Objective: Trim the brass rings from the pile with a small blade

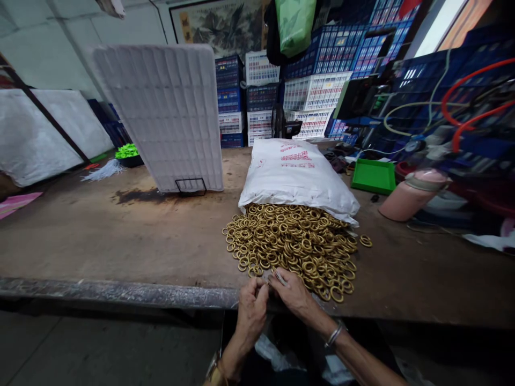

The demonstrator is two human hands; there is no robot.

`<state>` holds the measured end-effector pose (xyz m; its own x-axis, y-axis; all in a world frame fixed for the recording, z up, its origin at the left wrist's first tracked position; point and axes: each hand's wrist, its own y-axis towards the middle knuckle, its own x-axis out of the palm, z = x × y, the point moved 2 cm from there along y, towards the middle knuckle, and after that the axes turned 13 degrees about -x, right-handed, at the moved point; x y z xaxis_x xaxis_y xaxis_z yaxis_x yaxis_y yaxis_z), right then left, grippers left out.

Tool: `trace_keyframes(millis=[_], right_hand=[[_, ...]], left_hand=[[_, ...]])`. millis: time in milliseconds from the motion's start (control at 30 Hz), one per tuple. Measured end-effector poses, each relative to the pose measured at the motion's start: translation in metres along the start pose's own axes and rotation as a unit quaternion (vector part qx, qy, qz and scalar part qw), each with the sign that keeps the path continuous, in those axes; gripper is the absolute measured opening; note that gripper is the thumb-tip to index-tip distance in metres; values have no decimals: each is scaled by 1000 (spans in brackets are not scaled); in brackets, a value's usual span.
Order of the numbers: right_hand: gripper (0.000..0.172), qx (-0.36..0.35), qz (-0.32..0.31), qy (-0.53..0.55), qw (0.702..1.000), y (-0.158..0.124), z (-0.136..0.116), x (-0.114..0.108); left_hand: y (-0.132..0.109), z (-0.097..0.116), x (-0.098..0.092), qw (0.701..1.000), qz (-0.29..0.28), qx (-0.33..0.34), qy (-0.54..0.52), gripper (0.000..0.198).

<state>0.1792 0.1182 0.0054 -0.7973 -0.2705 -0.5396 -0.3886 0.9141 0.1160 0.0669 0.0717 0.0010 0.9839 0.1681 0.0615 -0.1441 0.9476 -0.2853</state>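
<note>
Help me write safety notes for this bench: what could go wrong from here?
The loose pile of round gold-coloured rings spreads close to the front edge of the brown table, so a bump might send some over it. The slim silver-coloured tool in the right hand sits near the left hand and could slip and nick it.

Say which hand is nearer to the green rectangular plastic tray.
Right. The right hand, at the near edge of the round gold-coloured rings, is to the left and front of the tray; the left hand is beside it, farther left.
</note>
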Motion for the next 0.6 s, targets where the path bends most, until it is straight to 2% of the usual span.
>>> trace_keyframes(millis=[167,333,600], right_hand=[[27,-2,-4,-14,1000,-1,1,0],[28,-19,4,-13,1000,-5,-5,-2],[28,-37,14,-9,999,-8,-17,-7]], left_hand=[[-1,3,-1,1000,-17,-6,-6,19],[-6,7,0,994,-60,-74,-54,24],[-13,11,2,985,-71,-144,-60,39]])
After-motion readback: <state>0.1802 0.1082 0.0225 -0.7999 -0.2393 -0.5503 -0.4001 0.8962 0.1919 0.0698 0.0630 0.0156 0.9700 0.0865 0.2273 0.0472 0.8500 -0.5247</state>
